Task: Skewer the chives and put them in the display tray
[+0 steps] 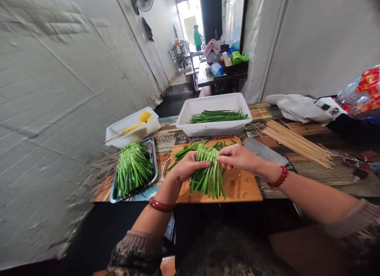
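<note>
A fan-shaped row of garlic chives (207,175) is held up over the wooden cutting board (252,191). My left hand (189,165) grips it from the left side, thumb across the front of the stalks. At the right edge of the row, my right hand (237,156) is closed in a pinch on the chives near their pale upper ends. Whether a thin skewer runs inside the row is hard to make out. More loose chives lie on the board behind the hands. To the left, a metal tray (156,165) carries a pile of skewered chives (133,169).
Behind the board stands a white tub (213,129) of loose chives. A smaller white container (133,135) with yellow food sits back left. Bamboo skewers (297,143), scissors (354,160) and a white cap (305,107) lie rightward. Someone in green (197,37) stands far off.
</note>
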A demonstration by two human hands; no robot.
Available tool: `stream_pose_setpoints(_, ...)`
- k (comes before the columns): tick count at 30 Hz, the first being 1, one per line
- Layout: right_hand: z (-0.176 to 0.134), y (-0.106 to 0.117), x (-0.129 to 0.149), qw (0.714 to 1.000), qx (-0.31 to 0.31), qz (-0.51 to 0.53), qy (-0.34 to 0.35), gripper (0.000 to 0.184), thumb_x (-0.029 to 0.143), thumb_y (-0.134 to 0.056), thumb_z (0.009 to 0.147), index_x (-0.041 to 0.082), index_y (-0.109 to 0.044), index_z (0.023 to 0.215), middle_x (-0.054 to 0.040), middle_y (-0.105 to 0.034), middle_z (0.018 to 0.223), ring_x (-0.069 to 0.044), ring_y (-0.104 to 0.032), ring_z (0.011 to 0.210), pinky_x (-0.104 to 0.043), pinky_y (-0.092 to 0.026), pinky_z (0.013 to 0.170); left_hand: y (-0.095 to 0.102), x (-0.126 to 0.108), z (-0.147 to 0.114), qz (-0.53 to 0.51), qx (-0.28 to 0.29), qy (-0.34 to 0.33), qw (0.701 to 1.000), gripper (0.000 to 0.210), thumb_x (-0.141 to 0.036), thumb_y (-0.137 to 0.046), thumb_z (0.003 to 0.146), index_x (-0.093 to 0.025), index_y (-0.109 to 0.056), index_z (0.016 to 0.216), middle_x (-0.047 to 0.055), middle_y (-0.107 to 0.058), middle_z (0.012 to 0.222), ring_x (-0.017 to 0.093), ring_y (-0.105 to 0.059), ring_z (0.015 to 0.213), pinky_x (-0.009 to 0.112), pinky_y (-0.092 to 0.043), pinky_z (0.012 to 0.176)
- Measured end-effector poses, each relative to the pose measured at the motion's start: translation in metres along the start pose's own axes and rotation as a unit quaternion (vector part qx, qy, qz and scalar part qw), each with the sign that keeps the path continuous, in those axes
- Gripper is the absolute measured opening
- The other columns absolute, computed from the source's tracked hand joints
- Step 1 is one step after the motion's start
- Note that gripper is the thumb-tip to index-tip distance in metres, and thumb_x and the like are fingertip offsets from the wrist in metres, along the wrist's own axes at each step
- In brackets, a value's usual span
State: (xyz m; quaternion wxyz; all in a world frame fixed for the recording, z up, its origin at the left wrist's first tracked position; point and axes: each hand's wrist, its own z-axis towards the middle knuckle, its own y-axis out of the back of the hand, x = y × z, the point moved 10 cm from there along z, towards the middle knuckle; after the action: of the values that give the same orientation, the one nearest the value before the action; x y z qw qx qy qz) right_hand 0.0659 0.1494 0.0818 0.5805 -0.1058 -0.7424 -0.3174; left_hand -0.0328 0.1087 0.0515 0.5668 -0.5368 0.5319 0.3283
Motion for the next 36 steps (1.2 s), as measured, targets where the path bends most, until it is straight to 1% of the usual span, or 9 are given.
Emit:
stream_pose_setpoints(4, -0.015, -0.002, -0.022, 0.998, -0.015, 0.02, -0.056, 0.025, 0.042, -0.062, 0.077, 0.017, -0.063, 0.076, 0.0027, -0.06, 0.06, -0.007, -0.053, 0.045, -0.018, -0.04, 0.042, 0.003, 0.011, 0.004, -0.025, -0.025, 0.015, 0.999, 0.042, -0.031, -0.091, 0.058, -0.009, -0.073, 0.088, 0.004, -0.073, 0.081, 0.013, -0.064, 0.068, 0.025, -0.051, 0.071)
stream_pose_setpoints(12, -0.07, 0.004, -0.085, 0.977, -0.09, 0.111, -0.158, 0.031, 0.047, -0.063, 0.079, 0.017, -0.059, 0.083, 0.0069, -0.057, 0.056, -0.004, -0.046, 0.035, -0.014, -0.029, 0.032, -0.027, 0.041, 0.02, -0.035, 0.066, 0.069, 0.995, 0.053, -0.046, -0.083, 0.07, -0.012, -0.071, 0.108, 0.007, -0.074, 0.09, 0.013, -0.065, 0.072, 0.025, -0.051, 0.073)
stream_pose_setpoints(18, -0.093, 0.006, -0.122, 0.957, -0.13, 0.158, -0.208, 0.026, 0.041, -0.067, 0.08, 0.017, -0.06, 0.084, 0.0056, -0.06, 0.055, -0.006, -0.054, 0.039, -0.013, -0.036, 0.033, -0.001, 0.045, 0.01, 0.068, 0.021, 0.057, 0.996, 0.055, -0.043, -0.079, 0.075, -0.012, -0.068, 0.118, 0.011, -0.073, 0.111, 0.017, -0.067, 0.09, 0.03, -0.05, 0.085)
stream_pose_setpoints(21, -0.095, 0.003, -0.124, 0.954, -0.127, 0.171, -0.213, 0.021, 0.035, -0.065, 0.084, 0.016, -0.064, 0.093, 0.0039, -0.063, 0.057, -0.007, -0.057, 0.041, -0.014, -0.039, 0.035, 0.016, 0.036, 0.003, 0.191, -0.036, 0.018, 0.981, 0.052, -0.046, -0.067, 0.084, -0.011, -0.065, 0.123, 0.011, -0.075, 0.104, 0.02, -0.068, 0.088, 0.034, -0.053, 0.083)
stream_pose_setpoints(25, -0.094, 0.001, -0.119, 0.955, -0.126, 0.164, -0.212, 0.023, 0.032, -0.062, 0.087, 0.014, -0.065, 0.102, 0.0025, -0.065, 0.06, -0.007, -0.057, 0.042, -0.014, -0.04, 0.035, 0.012, 0.003, -0.012, 0.407, -0.136, -0.124, 0.895, 0.042, -0.039, -0.049, 0.095, -0.014, -0.064, 0.124, 0.016, -0.07, 0.12, 0.026, -0.065, 0.111, 0.044, -0.05, 0.099)
stream_pose_setpoints(27, -0.093, 0.0, -0.115, 0.959, -0.116, 0.15, -0.21, 0.026, 0.03, -0.06, 0.089, 0.013, -0.065, 0.107, 0.0025, -0.064, 0.061, -0.007, -0.056, 0.042, -0.014, -0.041, 0.037, -0.02, 0.003, -0.019, 0.5, -0.079, -0.179, 0.843, 0.044, -0.038, -0.047, 0.097, -0.017, -0.059, 0.133, 0.016, -0.06, 0.139, 0.028, -0.054, 0.131, 0.047, -0.042, 0.11)
stream_pose_setpoints(30, -0.098, 0.002, -0.111, 0.968, -0.107, 0.105, -0.203, 0.036, 0.029, -0.054, 0.091, 0.011, -0.062, 0.122, 0.0017, -0.064, 0.064, -0.008, -0.057, 0.044, -0.016, -0.044, 0.039, -0.064, 0.03, -0.027, 0.61, 0.041, -0.173, 0.772, 0.063, -0.051, -0.052, 0.094, -0.019, -0.044, 0.147, 0.015, -0.041, 0.156, 0.031, -0.034, 0.147, 0.053, -0.029, 0.119)
stream_pose_setpoints(33, -0.108, 0.01, -0.098, 0.982, -0.105, -0.029, -0.151, 0.045, 0.028, -0.049, 0.094, 0.014, -0.056, 0.135, -0.0009, -0.068, 0.069, -0.011, -0.061, 0.047, -0.022, -0.049, 0.046, -0.077, 0.05, -0.031, 0.683, 0.063, -0.14, 0.714, 0.079, -0.064, -0.053, 0.088, -0.017, -0.038, 0.151, 0.017, -0.029, 0.161, 0.035, -0.024, 0.15, 0.059, -0.021, 0.12)
stream_pose_setpoints(36, -0.117, 0.013, -0.076, 0.961, -0.117, -0.238, -0.082, 0.042, 0.026, -0.047, 0.095, 0.015, -0.061, 0.133, -0.0093, -0.076, 0.087, -0.021, -0.072, 0.071, -0.033, -0.057, 0.068, -0.076, 0.05, -0.032, 0.707, 0.052, -0.137, 0.692, 0.078, -0.065, -0.051, 0.088, -0.019, -0.039, 0.15, 0.016, -0.029, 0.161, 0.035, -0.025, 0.15, 0.06, -0.018, 0.12)
